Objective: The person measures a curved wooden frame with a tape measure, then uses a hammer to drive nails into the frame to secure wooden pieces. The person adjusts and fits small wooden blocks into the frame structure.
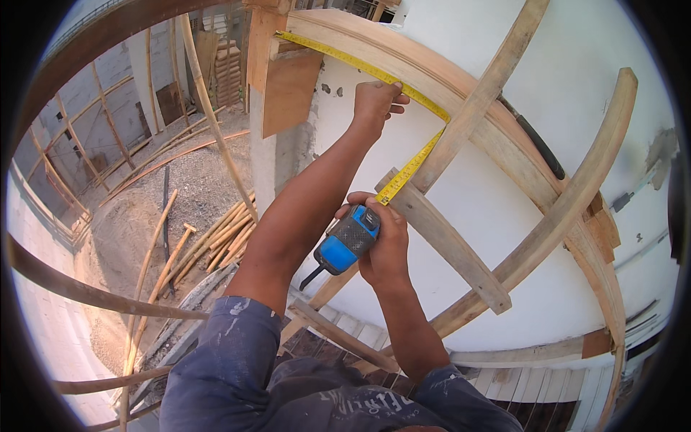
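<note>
A yellow tape measure blade (338, 55) runs along the lower edge of a long wooden beam (360, 32), starting near a wooden post at the upper left. It bends sharply beside a slanted timber and comes back down to its blue and black case (348, 241). My left hand (373, 106) is closed at the blade partway along, thumb and fingers pinched at its edge. Lower down, my right hand (390, 248) wraps round the case, fingers near the mouth where the blade comes out. A black strap hangs from the case.
Slanted timbers (497, 79) and a short crosspiece (453, 245) stand close right of my hands, before a white wall (518, 288). A plywood piece (291, 90) hangs at upper left. Far below lie bamboo poles (223, 234) and a gravel heap (194, 169).
</note>
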Available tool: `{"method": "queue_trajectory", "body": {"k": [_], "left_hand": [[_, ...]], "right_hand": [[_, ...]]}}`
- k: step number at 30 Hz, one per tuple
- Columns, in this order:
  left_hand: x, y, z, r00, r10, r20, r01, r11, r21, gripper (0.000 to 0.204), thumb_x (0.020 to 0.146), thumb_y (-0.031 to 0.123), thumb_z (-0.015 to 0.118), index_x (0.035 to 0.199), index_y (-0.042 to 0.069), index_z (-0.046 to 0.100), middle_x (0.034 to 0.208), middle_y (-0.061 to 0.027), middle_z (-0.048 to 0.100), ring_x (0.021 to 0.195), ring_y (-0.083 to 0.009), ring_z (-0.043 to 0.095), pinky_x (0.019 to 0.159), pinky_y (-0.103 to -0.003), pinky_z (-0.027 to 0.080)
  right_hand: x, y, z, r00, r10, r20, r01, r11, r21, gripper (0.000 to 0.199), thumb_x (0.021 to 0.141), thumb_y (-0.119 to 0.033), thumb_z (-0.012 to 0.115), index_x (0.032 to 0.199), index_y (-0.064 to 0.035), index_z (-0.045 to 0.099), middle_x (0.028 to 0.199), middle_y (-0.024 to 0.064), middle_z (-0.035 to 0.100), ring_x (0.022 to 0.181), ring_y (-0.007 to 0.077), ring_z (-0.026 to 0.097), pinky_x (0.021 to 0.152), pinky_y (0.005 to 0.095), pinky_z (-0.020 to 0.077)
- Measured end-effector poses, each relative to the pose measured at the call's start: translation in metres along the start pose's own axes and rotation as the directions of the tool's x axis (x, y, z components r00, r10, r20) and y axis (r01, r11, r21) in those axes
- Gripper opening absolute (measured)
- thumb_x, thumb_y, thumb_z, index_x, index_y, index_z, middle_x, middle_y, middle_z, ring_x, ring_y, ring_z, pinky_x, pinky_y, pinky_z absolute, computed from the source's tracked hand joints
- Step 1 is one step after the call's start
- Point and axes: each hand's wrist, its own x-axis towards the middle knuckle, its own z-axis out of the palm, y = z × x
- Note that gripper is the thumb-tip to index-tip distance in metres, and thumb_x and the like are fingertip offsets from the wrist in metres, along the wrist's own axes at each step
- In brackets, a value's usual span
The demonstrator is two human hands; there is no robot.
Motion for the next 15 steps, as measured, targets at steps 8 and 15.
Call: {"method": "queue_trajectory", "body": {"k": [8,15], "left_hand": [[0.0038,-0.0057,-0.0010,0.996,0.087,-0.027,-0.088,0.996,-0.022,0.020,0.091,0.017,0.064,0.088,-0.002,0.068,0.075,-0.0112,0.072,0.060,-0.0166,0.066,0.059,-0.030,0.053],[0.0023,-0.0040,0.0015,0.995,0.094,-0.045,-0.092,0.994,0.061,0.024,0.092,0.019,0.063,0.093,-0.004,0.068,0.079,-0.0122,0.073,0.064,-0.0173,0.067,0.062,-0.030,0.052]], "right_hand": [[0.0005,-0.0086,0.0088,1.000,-0.007,0.018,0.005,0.998,0.064,0.032,0.099,-0.022,0.045,0.109,0.0033,0.061,0.088,0.0174,0.068,0.072,0.0225,0.069,0.067,0.0346,0.0596],[-0.0024,-0.0100,0.0058,0.999,-0.003,0.044,0.000,0.997,0.077,0.034,0.099,-0.027,0.048,0.108,0.0029,0.062,0.087,0.0165,0.067,0.074,0.0206,0.068,0.068,0.0340,0.0597]]}}
